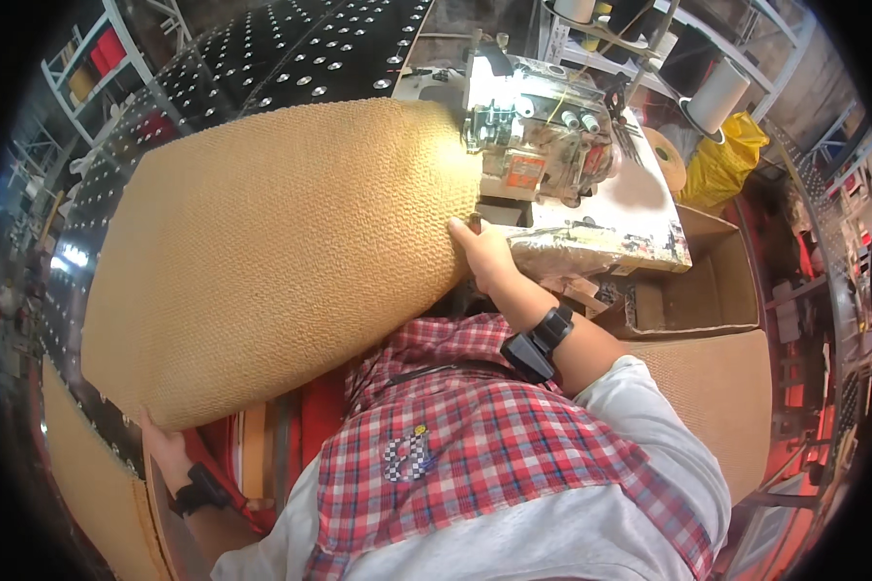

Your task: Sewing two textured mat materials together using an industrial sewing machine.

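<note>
A large tan woven mat [281,242] lies across the work table, bulging upward toward me. My right hand [482,254] grips its right edge, close to the sewing machine [538,136]. At the lower left, my left hand [165,450] holds the mat's near corner from underneath, fingers partly hidden. Both wrists carry black bands.
A black table top studded with metal balls [291,48] extends behind the mat. An open cardboard box [707,290] sits right of the machine, with a yellow bag [722,155] and white thread cones [717,97] behind. More tan matting [727,407] lies at right and lower left.
</note>
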### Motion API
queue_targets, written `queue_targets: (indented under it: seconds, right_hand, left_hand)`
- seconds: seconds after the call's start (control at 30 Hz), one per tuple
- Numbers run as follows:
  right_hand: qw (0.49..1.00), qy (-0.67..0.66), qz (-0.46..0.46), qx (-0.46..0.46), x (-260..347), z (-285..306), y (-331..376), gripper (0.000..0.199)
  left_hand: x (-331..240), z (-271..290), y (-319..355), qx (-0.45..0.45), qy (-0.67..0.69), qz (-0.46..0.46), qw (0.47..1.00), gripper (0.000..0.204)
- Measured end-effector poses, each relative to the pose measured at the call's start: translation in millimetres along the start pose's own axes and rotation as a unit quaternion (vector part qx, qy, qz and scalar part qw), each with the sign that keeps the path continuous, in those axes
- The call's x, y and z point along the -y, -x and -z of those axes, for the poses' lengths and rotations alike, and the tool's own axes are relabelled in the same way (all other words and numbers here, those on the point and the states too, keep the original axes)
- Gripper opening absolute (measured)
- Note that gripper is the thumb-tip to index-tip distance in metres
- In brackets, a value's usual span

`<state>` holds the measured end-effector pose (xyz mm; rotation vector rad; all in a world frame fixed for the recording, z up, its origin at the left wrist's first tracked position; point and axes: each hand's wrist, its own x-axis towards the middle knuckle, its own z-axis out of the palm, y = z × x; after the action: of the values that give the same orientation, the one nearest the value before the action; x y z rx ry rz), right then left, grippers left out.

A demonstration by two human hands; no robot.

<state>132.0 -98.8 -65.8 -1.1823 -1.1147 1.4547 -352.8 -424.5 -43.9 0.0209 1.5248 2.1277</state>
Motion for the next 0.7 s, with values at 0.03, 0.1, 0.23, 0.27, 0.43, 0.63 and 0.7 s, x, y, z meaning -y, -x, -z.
queue_targets:
  seconds: [0.03, 0.1, 0.23, 0.27, 0.43, 0.63, 0.7]
  right_hand:
    - [1.0, -0.015, -0.007, 0.014, -3, 0, 2, 0.028]
    - [1.0, -0.018, 0.008, 0.015, -13, -2, 3, 0.028]
    - [1.0, -0.017, 0.002, 0.026, -16, -3, 10, 0.028]
    - [0.999, -0.015, -0.001, 0.037, -14, -4, 13, 0.028]
    - [0.999, -0.032, -0.018, 0.039, -10, -4, 19, 0.029]
    - [1.0, 0.007, 0.005, 0.026, -20, -2, 14, 0.028]
    - [0.999, -0.018, -0.013, 0.039, -13, -1, 16, 0.029]
  left_hand:
    - [0, -15, 4, -0.014, 0.006, 0.01, 1.0, 0.049]
    - [-1, -35, 5, -0.028, 0.01, 0.022, 0.999, 0.049]
    - [-1, -54, -8, -0.004, 0.022, 0.043, 0.999, 0.047]
    - [-1, -57, -13, 0.003, 0.031, 0.049, 0.998, 0.047]
    - [-4, -83, -25, 0.065, 0.062, 0.035, 0.995, 0.048]
    - [6, -124, 39, 0.18, 0.144, 0.043, 0.972, 0.057]
    - [19, -118, 44, 0.23, 0.141, 0.04, 0.962, 0.06]
